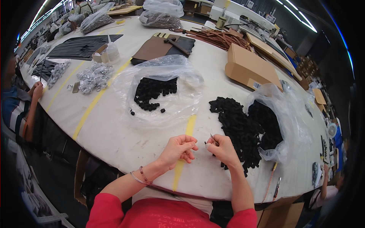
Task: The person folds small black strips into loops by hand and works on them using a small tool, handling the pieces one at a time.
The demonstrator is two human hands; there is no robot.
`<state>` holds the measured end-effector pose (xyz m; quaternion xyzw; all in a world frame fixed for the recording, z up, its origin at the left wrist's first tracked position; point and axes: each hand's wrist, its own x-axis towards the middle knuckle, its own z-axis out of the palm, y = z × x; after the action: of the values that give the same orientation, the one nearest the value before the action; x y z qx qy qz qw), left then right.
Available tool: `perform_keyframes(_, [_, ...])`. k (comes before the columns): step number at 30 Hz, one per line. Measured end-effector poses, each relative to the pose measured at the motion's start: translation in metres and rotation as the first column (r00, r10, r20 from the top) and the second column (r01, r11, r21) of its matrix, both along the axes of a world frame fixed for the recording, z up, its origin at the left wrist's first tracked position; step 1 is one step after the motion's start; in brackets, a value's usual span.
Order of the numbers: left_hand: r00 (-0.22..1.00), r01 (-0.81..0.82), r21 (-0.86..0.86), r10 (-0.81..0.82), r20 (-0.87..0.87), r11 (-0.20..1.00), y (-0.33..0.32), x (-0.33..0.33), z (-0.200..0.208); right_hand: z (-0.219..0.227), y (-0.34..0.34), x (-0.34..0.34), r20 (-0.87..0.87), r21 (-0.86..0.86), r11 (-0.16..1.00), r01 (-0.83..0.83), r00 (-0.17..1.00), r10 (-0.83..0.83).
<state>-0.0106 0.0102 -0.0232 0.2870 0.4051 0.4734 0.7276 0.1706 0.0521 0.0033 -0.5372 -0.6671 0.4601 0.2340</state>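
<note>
The black pieces are short, matte strips jumbled into a dense heap, and the slim metal tool is greyish. The right hand is clamped on the tool, which pokes up past its fingers; the heap lies on the desk just right of that hand. Left of the tool, facing it, the left hand has thumb and forefinger close together; whether they pinch anything, I cannot tell. Beyond it, blocky black bits lie on clear plastic.
</note>
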Motion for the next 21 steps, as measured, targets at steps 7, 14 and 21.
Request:
perform_keyframes(7, [0.985,-0.008,-0.064,0.019,0.171,0.998,-0.010,0.007,-0.005,0.008,-0.031,-0.017,-0.063,0.193,0.980,-0.051,0.996,0.065])
perform_keyframes(14, [0.995,0.102,0.137,-0.104,0.005,0.985,-0.010,-0.001,0.005,0.008,-0.025,-0.008,-0.444,-0.249,0.963,-0.104,0.896,-0.018])
perform_keyframes(21, [0.987,0.098,0.232,-0.065,-0.148,0.968,-0.014,0.002,0.007,0.003,-0.027,-0.013,-0.370,-0.141,0.983,-0.118,0.927,0.058])
